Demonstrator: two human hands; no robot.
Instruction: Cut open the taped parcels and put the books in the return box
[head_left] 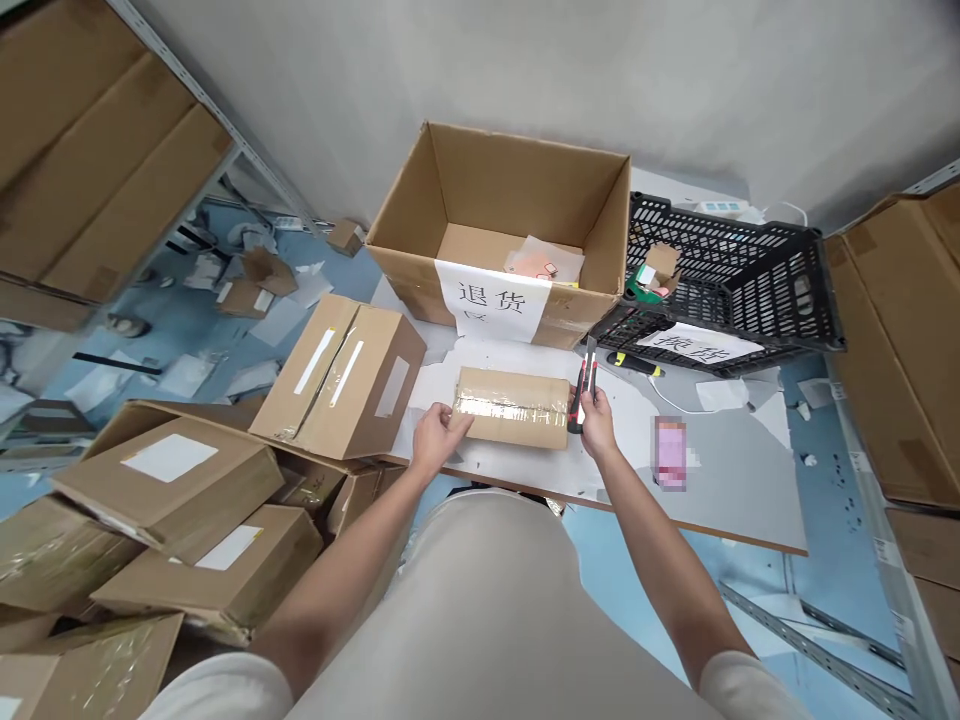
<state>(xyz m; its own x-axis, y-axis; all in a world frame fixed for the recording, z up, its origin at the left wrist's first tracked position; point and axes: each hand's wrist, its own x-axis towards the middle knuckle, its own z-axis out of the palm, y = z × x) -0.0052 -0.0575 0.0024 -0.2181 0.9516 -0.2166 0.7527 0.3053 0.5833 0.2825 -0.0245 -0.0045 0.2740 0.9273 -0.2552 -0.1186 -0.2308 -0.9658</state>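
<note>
Crowded at far left, taped cartons (166,490) pile up beside the bench (750,480), and a larger closed box (341,385) stands at the bench's left end. Next along, your left hand (437,440) closes around the left end of the parcel (512,400), thumb on top near the corner. That grip should serve well for steadying the cardboard; tuck the fingertips back from the seam before any blade comes near.

The parcel lies flat before you on the bench, shiny tape running lengthwise across its top, an open carton (409,285) just behind it. With knife in hand, slitting that tape seems to be the step: a shallow stroke along the seam would spare whatever is packed inside, and the angle should lead away from your left thumb.

At the parcel's right end, your right hand (598,425) grips a red-and-black utility knife (584,390), its tip pointing away from you. Lower the tip to the tape before pressing, and stop short of the edge. Farther right, a yellow-and-black tool (634,363) lies near a black crate (795,300); give both room when drawing the knife outward.
</note>
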